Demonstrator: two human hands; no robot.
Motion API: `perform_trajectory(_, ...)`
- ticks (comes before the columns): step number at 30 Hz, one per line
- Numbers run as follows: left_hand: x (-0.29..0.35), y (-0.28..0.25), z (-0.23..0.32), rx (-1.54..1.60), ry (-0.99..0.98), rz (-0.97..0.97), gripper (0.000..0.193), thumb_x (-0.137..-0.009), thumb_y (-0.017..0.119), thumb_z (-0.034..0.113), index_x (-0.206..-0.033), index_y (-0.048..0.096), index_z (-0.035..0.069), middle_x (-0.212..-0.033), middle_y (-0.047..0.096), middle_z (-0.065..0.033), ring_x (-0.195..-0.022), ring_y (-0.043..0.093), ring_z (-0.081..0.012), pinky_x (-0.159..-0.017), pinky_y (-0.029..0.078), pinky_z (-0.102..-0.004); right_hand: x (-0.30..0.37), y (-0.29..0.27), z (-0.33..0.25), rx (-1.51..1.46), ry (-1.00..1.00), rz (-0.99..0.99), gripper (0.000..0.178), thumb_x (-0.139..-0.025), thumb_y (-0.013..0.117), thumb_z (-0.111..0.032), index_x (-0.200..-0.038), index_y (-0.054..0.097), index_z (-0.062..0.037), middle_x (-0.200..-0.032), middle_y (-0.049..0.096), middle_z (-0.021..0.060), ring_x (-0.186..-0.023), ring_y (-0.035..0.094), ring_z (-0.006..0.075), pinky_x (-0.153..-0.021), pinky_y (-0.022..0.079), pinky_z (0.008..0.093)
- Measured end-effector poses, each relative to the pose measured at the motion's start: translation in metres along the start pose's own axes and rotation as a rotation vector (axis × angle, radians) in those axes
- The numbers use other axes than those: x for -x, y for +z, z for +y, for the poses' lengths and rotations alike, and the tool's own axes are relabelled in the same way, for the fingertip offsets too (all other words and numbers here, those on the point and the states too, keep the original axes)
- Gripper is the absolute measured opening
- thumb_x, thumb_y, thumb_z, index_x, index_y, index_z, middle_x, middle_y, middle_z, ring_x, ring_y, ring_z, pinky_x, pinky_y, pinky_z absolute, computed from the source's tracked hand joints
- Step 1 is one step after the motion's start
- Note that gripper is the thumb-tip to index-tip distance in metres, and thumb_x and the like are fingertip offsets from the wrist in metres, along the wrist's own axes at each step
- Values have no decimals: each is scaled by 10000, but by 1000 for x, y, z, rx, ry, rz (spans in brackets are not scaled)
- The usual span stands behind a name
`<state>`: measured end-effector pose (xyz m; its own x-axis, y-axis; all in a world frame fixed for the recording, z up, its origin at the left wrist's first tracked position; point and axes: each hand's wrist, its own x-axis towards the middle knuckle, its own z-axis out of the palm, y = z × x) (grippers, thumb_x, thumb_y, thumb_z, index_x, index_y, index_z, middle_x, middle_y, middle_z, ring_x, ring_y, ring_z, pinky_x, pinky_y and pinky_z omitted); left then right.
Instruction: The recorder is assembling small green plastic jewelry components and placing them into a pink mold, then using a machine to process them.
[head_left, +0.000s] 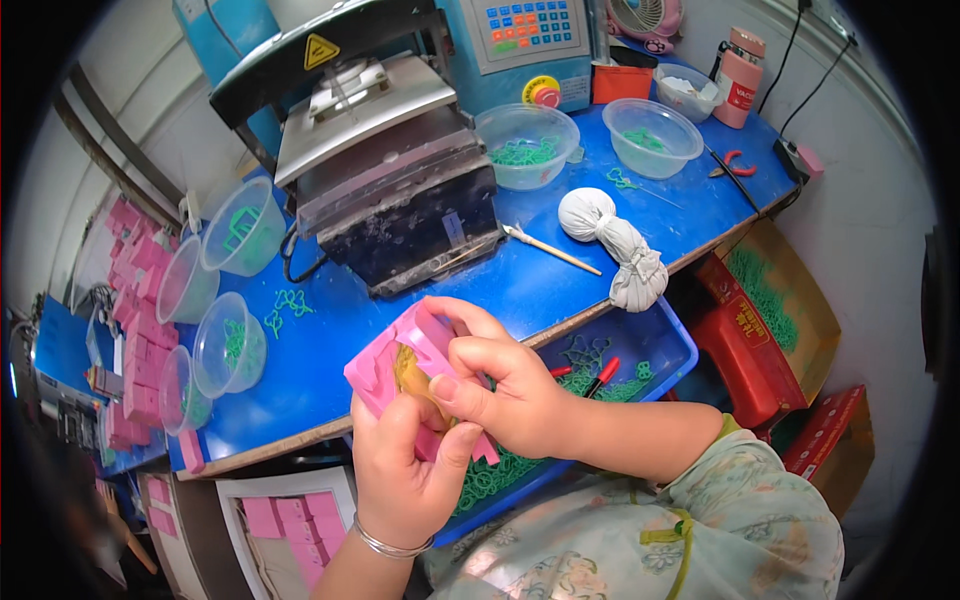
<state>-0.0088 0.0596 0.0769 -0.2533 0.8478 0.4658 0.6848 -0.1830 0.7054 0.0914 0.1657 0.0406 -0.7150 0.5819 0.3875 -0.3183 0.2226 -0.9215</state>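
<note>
Both my hands grip a pink rubber mould (pixel 372 372) above the front edge of the blue table. The mould is bent and spread apart, and a yellowish inner part (pixel 408 372) shows in its gap. My left hand (pixel 405 470) holds it from below, thumb pressed near the opening. At the other side, my right hand (pixel 510 385) pinches the mould with its thumb and bent fingers. Whether a small piece sits between the thumbs is hidden. Under my hands, green wax pieces (pixel 495 478) fill part of a blue tray (pixel 688 345), where a red and black marker (pixel 603 378) lies.
A heavy press machine (pixel 400 200) stands at the back of the table. Clear plastic bowls (pixel 525 170) with green pieces surround it. A tied white cloth bundle (pixel 625 245), a wooden-handled brush (pixel 555 250) and red pliers (pixel 738 163) lie rightward. Pink blocks (pixel 140 345) are stacked left.
</note>
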Motion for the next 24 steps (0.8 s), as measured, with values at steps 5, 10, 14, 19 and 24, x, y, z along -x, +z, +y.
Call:
perform_trajectory(5, 6, -10, -9, -107, -36, -79, 218, -881, 516, 220, -822, 541, 12, -846, 467, -89, -756, 432, -178, -647, 369, -292, 1, 2, 0, 63, -86, -41, 286, -906, 489, -224, -772, 514, 26, -1347, 268, 283, -1230, 324, 318, -1022, 232, 406)
perform_trajectory(10, 16, -1, -10, 0, -100, 100, 115, -831, 506, 111, -773, 529, 14, -839, 486, -116, -744, 448, -219, -645, 372, -315, 2, 3, 2, 171, -173, -101, 315, -915, 472, -247, -786, 520, 36, -1345, 253, 320, -1251, 306, 356, -1024, 227, 419)
perform_trajectory(14, 20, -2, -11, -33, -67, 110, 55, -797, 521, 56, -786, 543, 7, -827, 494, -142, -743, 465, -280, -630, 379, -344, 4, 6, 4, 229, -203, -108, 335, -922, 455, -269, -815, 532, 39, -1340, 253, 333, -1263, 293, 378, -1020, 232, 428)
perform_trajectory(19, 19, 3, -10, -133, -10, 136, 144, -882, 466, 90, -786, 515, -6, -840, 465, -101, -747, 451, -187, -642, 370, -296, 5, 6, 3, 256, -233, -101, 357, -928, 434, -284, -861, 550, 47, -1336, 258, 339, -1251, 310, 390, -1014, 245, 431)
perform_trajectory(24, 23, 3, -9, -120, -98, 150, 90, -857, 492, 68, -821, 539, 1, -808, 499, -139, -720, 450, -276, -623, 374, -341, 1, 6, 1, 254, -225, -100, 399, -937, 404, -301, -926, 556, 68, -1315, 313, 325, -1238, 342, 370, -1011, 259, 408)
